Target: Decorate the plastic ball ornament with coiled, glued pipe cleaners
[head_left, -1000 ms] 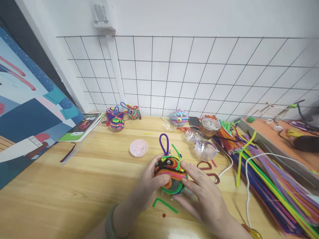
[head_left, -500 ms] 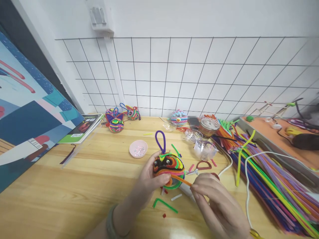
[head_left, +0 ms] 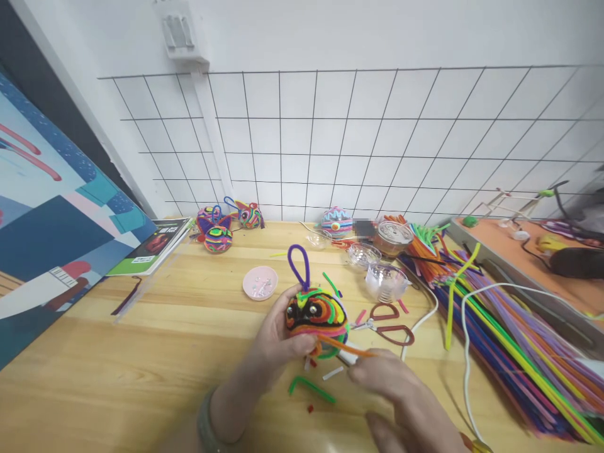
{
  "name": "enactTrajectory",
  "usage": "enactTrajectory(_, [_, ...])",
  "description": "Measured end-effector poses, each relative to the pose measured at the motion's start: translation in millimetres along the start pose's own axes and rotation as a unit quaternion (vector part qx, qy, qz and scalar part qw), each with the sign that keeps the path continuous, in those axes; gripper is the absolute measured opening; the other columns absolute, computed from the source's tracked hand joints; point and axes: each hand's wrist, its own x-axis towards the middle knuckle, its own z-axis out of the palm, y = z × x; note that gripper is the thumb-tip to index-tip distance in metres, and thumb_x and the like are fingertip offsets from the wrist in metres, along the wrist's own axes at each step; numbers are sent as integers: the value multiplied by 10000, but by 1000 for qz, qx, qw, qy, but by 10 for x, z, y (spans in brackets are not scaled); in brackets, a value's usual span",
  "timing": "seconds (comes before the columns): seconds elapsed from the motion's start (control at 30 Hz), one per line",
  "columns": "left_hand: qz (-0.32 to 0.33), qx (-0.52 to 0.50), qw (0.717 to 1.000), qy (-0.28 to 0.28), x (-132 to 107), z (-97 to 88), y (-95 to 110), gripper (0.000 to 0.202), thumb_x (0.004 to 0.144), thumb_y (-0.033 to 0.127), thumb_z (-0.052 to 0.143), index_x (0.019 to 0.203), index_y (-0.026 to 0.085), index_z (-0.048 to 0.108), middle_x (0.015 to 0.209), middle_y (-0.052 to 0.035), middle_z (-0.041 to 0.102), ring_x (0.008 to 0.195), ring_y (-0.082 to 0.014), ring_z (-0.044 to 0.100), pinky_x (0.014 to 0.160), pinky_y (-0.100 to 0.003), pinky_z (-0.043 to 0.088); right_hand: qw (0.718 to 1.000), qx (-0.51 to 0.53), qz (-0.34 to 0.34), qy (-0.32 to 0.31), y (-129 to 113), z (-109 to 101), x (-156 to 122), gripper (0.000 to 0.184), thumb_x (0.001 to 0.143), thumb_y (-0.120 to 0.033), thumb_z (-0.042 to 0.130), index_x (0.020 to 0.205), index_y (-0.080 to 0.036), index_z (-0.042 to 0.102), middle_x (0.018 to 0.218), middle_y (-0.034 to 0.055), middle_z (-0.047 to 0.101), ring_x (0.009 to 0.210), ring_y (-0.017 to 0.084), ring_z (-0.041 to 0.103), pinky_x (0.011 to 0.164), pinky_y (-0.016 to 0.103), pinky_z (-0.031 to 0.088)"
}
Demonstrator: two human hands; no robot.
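Note:
My left hand [head_left: 278, 340] is closed around a ball [head_left: 318, 314] covered in coloured pipe cleaners, with two shiny eyes set in black patches. A purple loop [head_left: 299, 267] stands up from its top. My left thumb presses near the ball's lower front, where an orange pipe cleaner [head_left: 342, 345] sticks out to the right. The strip's free end lies against the fingers of my right hand [head_left: 401, 390]. Slightly blurred, that hand has its thumb apart from its fingers and shows no pinch on the strip.
Red-handled scissors [head_left: 391, 327] lie right of the ball. A pink dish [head_left: 260, 283] of small pieces sits to the left. Clear plastic half-shells [head_left: 385, 281] stand behind. Bundled pipe cleaners [head_left: 509, 340] and a white cable [head_left: 467, 352] fill the right side. Finished balls [head_left: 218, 239] line the back.
My right hand has moved lower and its pinch on the orange pipe cleaner has loosened, uncovering the scissors. The ball stays in my left hand. The view has shifted slightly.

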Motion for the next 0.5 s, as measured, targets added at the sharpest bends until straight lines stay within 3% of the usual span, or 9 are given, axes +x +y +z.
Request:
enactTrajectory(0.1, [23,-41,999,-1,45,-52,102,629,599,227,836,1181,221,597,1037,-66,716,911,-233,689,802,-329,540,978,58,85,181,152,97,9,454,906,-58,473,1279,-315,447,916,26,607,828,164,634,732,316,559])
enactTrajectory(0.17, [36,-58,998,14,66,-94,195,547,612,243,821,1126,213,636,1059,-70,716,939,-245,684,826,-351,539,961,49,154,226,296,137,15,321,903,-92,491,1158,-286,491,879,19,568,779,166,606,688,316,544])
enactTrajectory(0.2, [51,-69,996,28,73,-119,240,489,624,244,808,1088,212,657,1039,-64,723,941,-239,683,830,-348,538,961,16,190,198,371,151,9,244,907,-119,496,1100,-268,506,877,26,577,781,176,606,677,321,537])
enactTrajectory(0.27, [75,-88,992,57,79,-178,317,439,640,259,787,1064,224,679,993,-55,741,928,-228,687,847,-350,534,968,-80,232,52,509,184,-33,140,903,-180,522,1031,-237,533,875,47,613,786,204,616,679,351,530])
enactTrajectory(0.33, [85,-98,988,81,79,-244,368,420,643,278,774,1053,240,692,991,-49,749,937,-232,684,863,-372,529,956,-168,228,-83,613,239,-105,220,862,-215,582,1078,-200,547,938,89,642,852,255,625,736,412,528])
enactTrajectory(0.4, [92,-99,986,92,78,-305,396,411,644,294,763,1048,252,699,1008,-42,750,959,-239,677,891,-400,514,933,-256,207,-145,677,320,-188,316,801,-192,619,1110,-161,565,1022,136,640,903,305,614,774,466,515])
enactTrajectory(0.5, [100,-88,987,86,77,-370,413,395,661,310,743,1051,267,701,1026,-31,749,983,-246,669,941,-427,479,909,-316,184,-200,720,461,-287,344,763,-80,537,1096,-144,596,1089,161,631,901,296,622,759,433,520])
